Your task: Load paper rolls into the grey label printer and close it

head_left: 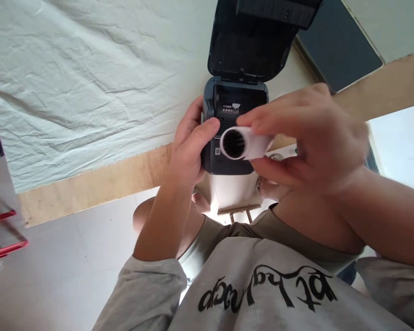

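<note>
A small dark device (pixel 241 99) with its black lid (pixel 251 48) swung up is gripped along its left side by my left hand (pixel 195 142), the thumb resting over the inner edge. Inside the device a label with small white print shows. My right hand (pixel 307 138) pinches a white paper roll (pixel 257 142) between thumb and fingers, in front of the device's lower right part. The roll's dark hollow end faces left and toward the camera. Part of the right hand is blurred.
A wrinkled pale cloth (pixel 89 82) covers the table, whose wooden edge (pixel 96 186) runs below it. A dark flat tablet-like object (pixel 341 46) lies at the upper right. Red-edged shelving (pixel 7 248) stands at the far left. My legs are beneath the device.
</note>
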`<state>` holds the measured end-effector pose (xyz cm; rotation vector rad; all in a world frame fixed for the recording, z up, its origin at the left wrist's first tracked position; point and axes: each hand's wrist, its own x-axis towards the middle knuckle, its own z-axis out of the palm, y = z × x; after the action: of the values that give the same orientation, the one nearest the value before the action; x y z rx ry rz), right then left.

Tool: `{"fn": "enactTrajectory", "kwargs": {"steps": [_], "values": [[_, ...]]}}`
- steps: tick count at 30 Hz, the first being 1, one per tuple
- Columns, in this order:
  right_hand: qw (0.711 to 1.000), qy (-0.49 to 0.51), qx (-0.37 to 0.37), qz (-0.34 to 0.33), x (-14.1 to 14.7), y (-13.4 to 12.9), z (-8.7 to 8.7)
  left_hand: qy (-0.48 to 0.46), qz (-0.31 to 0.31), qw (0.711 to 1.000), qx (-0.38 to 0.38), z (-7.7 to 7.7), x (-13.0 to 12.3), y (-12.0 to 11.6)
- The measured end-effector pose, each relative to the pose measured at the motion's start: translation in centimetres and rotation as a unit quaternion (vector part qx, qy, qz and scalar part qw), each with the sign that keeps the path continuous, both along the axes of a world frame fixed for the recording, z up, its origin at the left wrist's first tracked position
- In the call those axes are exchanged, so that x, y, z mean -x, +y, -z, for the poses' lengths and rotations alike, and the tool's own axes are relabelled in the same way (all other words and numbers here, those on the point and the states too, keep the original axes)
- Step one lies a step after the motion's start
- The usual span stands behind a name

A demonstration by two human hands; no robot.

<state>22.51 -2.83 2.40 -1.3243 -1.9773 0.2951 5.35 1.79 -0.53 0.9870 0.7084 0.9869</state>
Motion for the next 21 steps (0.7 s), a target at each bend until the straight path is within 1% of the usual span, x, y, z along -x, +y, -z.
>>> {"fn": "enactTrajectory", "kwargs": {"steps": [2, 3, 7, 9, 11, 14, 17, 19, 21], "values": [[0.999, -0.004, -0.05, -0.006, 0.4, 0.0, -0.1, 0.003, -0.001, 1.0, 0.0, 0.0, 0.0, 0.0], [0.998, -0.008, -0.066, 0.004, 0.4, 0.2, -0.1, 0.004, 0.001, 1.0, 0.003, 0.0, 0.1, 0.0], [0.992, -0.069, -0.078, 0.075, 0.0, 1.1, 0.0, -0.001, 0.015, 1.0, 0.015, 0.1, 0.1, -0.1], [0.988, -0.106, -0.08, 0.078, 0.0, 1.2, 0.1, -0.005, 0.009, 1.0, 0.01, 0.2, 0.0, -0.1], [0.986, -0.117, -0.098, 0.068, 0.1, 1.2, 0.2, -0.01, 0.006, 1.0, -0.005, 0.3, 0.0, -0.1], [0.981, -0.117, -0.149, 0.045, 0.3, 1.0, 0.3, -0.016, 0.027, 0.999, -0.028, 0.6, 0.2, 0.0], [0.973, -0.123, -0.192, -0.018, 0.4, 0.7, 0.4, -0.025, 0.03, 0.998, -0.052, 1.5, 0.4, 0.2], [0.971, -0.142, -0.185, -0.051, 0.3, 0.6, 0.5, -0.008, 0.02, 0.997, -0.076, 2.2, 0.6, 0.4], [0.974, -0.134, -0.17, -0.07, -0.1, 0.7, 0.5, 0.022, 0.018, 0.995, -0.096, 2.8, 0.7, 0.6]]}}
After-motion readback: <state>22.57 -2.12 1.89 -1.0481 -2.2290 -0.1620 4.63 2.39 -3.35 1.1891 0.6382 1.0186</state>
